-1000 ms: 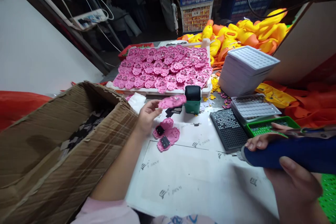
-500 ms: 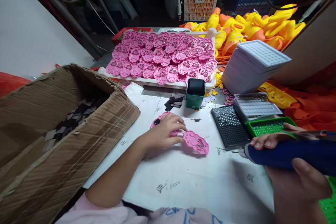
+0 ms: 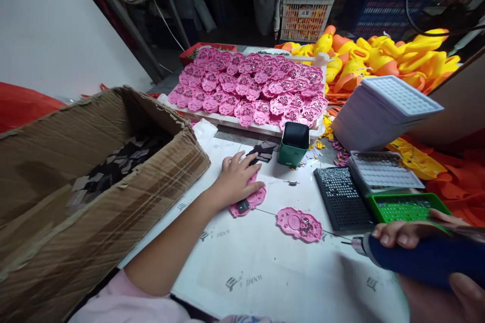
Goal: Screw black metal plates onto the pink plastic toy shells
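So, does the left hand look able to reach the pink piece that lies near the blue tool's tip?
Probably yes: the left hand is close by, and nothing upright stands on the white sheet between it and that pink piece.

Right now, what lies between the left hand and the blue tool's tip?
One pink plate, on the white sheet, as the head view shows.

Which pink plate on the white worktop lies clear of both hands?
The pink plate alone between the left hand and the blue driver; the other pink plastic there is partly under that hand.
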The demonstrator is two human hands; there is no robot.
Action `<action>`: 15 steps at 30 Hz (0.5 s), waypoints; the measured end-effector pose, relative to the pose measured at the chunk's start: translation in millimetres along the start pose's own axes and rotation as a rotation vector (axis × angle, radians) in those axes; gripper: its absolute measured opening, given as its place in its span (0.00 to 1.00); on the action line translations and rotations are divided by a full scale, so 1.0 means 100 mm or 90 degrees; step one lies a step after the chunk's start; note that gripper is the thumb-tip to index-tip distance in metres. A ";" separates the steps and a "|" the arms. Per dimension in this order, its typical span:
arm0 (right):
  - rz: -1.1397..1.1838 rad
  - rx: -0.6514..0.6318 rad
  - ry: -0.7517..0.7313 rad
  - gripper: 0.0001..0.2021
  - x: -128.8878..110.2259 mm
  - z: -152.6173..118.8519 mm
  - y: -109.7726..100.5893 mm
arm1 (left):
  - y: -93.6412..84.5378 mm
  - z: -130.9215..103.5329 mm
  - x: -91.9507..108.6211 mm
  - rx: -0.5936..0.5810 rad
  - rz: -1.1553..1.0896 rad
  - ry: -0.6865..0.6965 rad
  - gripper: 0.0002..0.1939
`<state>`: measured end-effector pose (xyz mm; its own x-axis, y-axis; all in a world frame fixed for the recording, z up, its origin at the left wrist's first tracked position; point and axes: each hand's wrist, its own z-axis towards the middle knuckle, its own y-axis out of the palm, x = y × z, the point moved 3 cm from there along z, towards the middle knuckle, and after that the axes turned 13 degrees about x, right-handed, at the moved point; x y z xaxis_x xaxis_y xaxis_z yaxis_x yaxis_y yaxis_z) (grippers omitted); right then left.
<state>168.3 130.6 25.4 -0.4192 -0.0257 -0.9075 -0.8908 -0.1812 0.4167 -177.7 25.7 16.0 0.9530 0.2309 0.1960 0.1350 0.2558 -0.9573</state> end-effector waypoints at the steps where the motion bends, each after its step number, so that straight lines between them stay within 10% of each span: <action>1: 0.001 0.005 0.002 0.17 0.00 0.00 -0.01 | 0.02 0.00 0.00 -0.009 0.008 0.000 0.26; 15: -0.120 0.050 -0.012 0.14 -0.05 -0.04 0.03 | -0.06 0.00 0.00 0.094 0.067 -0.077 0.14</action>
<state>168.5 126.4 31.1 -0.2467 0.0205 -0.9689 -0.9644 -0.1040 0.2433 -178.2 23.9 21.7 0.9188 0.3730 0.1290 -0.0136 0.3564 -0.9342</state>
